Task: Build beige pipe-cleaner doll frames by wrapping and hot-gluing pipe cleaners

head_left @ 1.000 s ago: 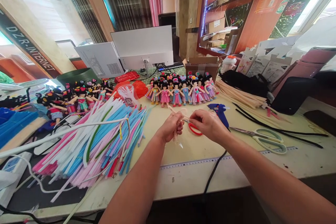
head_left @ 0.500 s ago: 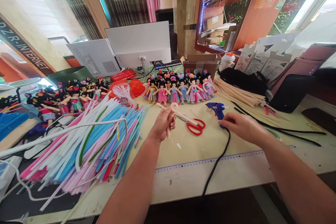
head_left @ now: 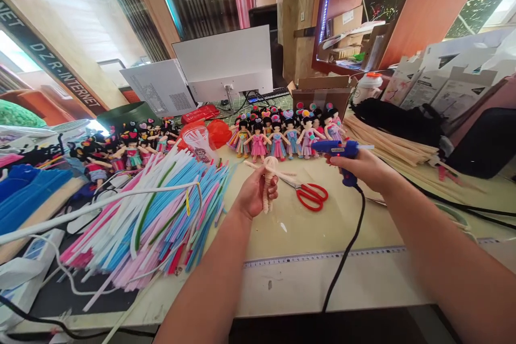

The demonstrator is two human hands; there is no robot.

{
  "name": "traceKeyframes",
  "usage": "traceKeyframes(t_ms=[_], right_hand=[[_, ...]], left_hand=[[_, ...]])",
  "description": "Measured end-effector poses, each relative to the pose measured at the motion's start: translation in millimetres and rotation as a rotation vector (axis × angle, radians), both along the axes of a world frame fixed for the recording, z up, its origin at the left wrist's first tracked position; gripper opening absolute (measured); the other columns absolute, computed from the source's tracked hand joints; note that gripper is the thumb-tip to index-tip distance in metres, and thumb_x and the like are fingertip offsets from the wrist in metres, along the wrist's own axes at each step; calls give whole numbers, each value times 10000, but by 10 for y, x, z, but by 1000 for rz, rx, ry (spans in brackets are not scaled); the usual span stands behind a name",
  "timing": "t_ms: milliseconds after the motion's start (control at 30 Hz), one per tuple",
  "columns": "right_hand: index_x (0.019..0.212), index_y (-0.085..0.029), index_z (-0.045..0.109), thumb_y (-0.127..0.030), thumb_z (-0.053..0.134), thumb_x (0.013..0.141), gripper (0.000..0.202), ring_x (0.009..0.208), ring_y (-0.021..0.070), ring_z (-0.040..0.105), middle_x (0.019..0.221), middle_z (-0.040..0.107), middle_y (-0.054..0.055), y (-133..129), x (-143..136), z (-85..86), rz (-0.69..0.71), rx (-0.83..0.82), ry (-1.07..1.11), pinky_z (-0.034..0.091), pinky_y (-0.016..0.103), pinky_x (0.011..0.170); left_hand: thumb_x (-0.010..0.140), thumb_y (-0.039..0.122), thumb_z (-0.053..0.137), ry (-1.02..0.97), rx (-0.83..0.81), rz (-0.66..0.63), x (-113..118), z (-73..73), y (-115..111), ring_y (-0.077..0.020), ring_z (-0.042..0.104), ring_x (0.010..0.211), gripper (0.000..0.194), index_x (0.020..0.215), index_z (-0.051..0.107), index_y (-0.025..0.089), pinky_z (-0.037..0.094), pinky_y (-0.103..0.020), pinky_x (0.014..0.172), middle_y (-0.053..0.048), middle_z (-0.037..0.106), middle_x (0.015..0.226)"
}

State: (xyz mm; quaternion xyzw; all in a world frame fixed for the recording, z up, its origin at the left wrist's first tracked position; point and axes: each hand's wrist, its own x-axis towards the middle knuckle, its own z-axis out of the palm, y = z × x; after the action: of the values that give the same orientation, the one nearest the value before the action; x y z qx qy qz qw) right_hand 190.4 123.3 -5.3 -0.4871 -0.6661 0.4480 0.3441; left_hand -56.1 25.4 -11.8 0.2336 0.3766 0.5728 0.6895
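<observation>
My left hand (head_left: 258,192) is closed around a cream pipe-cleaner doll body (head_left: 269,185), held upright with its round head and outstretched arms showing. In my right hand (head_left: 365,167) is a blue hot glue gun (head_left: 336,148), raised off the table with its nozzle toward the left and a clear glue stick protruding at the back. Its black cord (head_left: 347,242) runs down over the table edge. Red-handled scissors (head_left: 312,196) lie between my hands, their blades partly behind the doll body.
A large heap of coloured pipe cleaners (head_left: 153,220) covers the left side. Finished dolls (head_left: 278,137) stand in rows at the back, before a cardboard box (head_left: 322,91). Beige pipe cleaners (head_left: 395,137) lie at the right. A ruler strip (head_left: 298,259) runs along the front.
My right hand has taken hold of the glue gun and lifted it off the table. The doll body in my left hand has turned more upright. The view has shifted slightly.
</observation>
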Motion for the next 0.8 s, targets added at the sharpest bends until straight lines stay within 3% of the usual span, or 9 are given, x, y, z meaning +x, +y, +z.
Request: traceKeyframes(t_ms=[133, 300, 533, 800], right_hand=[[892, -151, 716, -420, 702, 683, 341, 570, 112, 490, 804, 682, 79, -142, -188, 71, 165, -15, 219, 403, 237, 465], [844, -164, 747, -527, 643, 754, 388, 520, 103, 450, 694, 651, 55, -297, -319, -48, 236, -61, 162, 346, 231, 426], [827, -179, 744, -534, 650, 749, 375, 562, 133, 518, 751, 691, 66, -302, -346, -73, 249, -74, 47, 340, 231, 416], [784, -175, 707, -510, 621, 758, 347, 519, 117, 474, 638, 622, 28, -326, -375, -48, 254, -3, 51, 334, 231, 412]], left_hand=[[971, 347, 402, -28, -59, -16, 3, -20, 19, -63, 363, 409, 281, 754, 481, 187, 326, -159, 400, 16, 495, 601], [969, 360, 407, -16, -156, -48, 15, -75, 59, -58, 333, 404, 285, 752, 475, 188, 308, -146, 382, 24, 465, 596], [987, 352, 352, 9, -223, -45, 58, -90, 67, -51, 345, 397, 305, 760, 463, 182, 306, -139, 376, 23, 464, 599], [985, 371, 356, 25, -229, -60, 64, -116, 73, -49, 339, 387, 316, 758, 467, 182, 310, -140, 369, 23, 470, 600]])
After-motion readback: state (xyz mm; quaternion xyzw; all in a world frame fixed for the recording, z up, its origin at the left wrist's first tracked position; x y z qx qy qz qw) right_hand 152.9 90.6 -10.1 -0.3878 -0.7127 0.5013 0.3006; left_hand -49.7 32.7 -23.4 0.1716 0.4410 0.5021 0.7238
